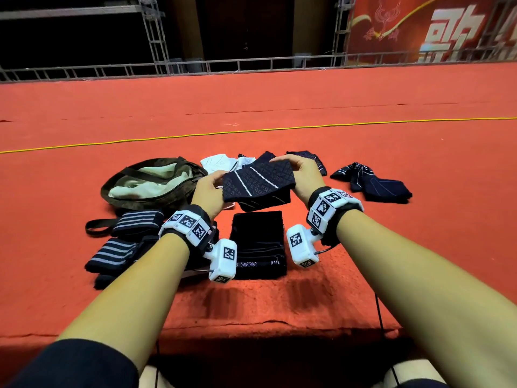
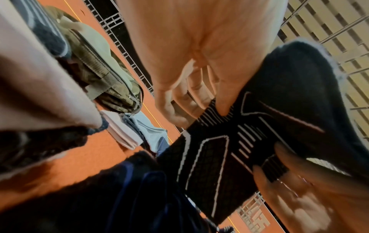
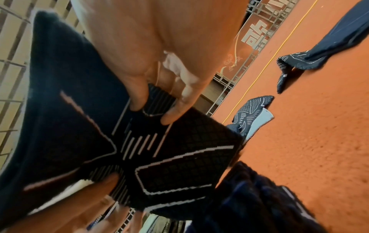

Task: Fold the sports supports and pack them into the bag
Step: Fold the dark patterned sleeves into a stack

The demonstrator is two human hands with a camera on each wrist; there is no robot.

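A dark knitted sports support (image 1: 258, 183) with white lines is held up above the red carpet between both hands. My left hand (image 1: 208, 187) pinches its left end, thumb and fingers curled round the edge (image 2: 215, 104). My right hand (image 1: 300, 170) pinches the right end, thumb and fingers closed on the fabric (image 3: 151, 108). The support (image 3: 179, 165) is doubled over, its lower layer hanging beneath. An olive bag (image 1: 152, 182) with a pale lining lies open to the left of the hands. A folded black support (image 1: 258, 243) lies on the carpet below the held one.
Two striped wraps (image 1: 137, 222) and a strap lie at the near left. More dark supports (image 1: 372, 182) lie at the right, white and dark ones (image 1: 223, 161) behind the hands. A yellow cable (image 1: 251, 131) crosses the carpet further back. The platform edge runs close to me.
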